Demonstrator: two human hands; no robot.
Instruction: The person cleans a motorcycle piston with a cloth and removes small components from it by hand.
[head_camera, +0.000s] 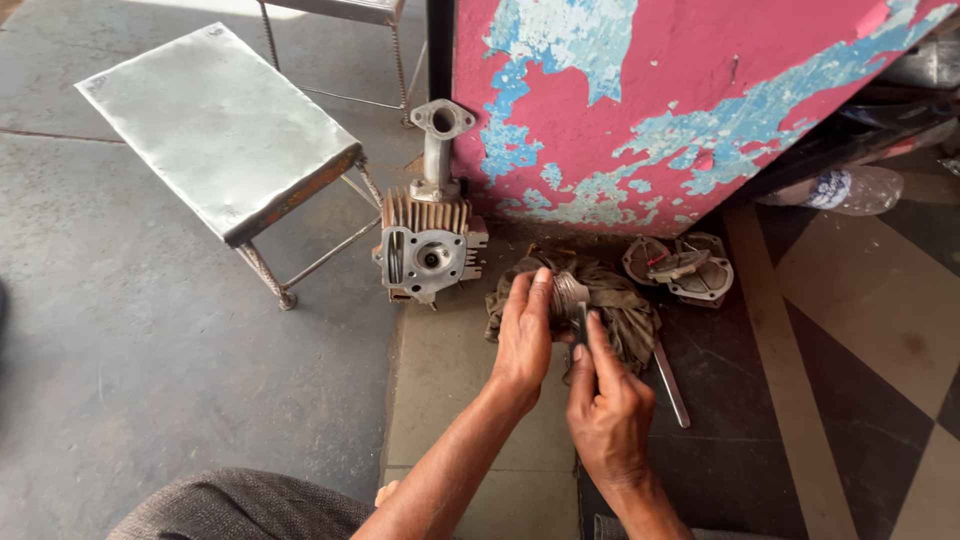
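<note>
The left hand (524, 335) curls its fingers over a round, ribbed metal part (568, 292), gripping it from the side against a crumpled, greasy brown rag (622, 305) lying on the floor. The right hand (605, 405) is closed in a pinch around a thin dark tool (582, 322), whose tip meets the metal part; thumb and forefinger are pressed together on it. A long flat steel bar (671, 382) lies on the dark floor, partly under the rag. Just left sits a finned, cast-aluminium cylinder head (428, 250) with a curved, flanged pipe (438, 145) rising from it. Right of the rag rest two dull metal covers (690, 270). Behind stands a pink panel (680, 90) with peeling blue patches. A low stool (220, 125) with a scratched sheet-metal top and rusty rod legs stands on the grey concrete to the left.
</note>
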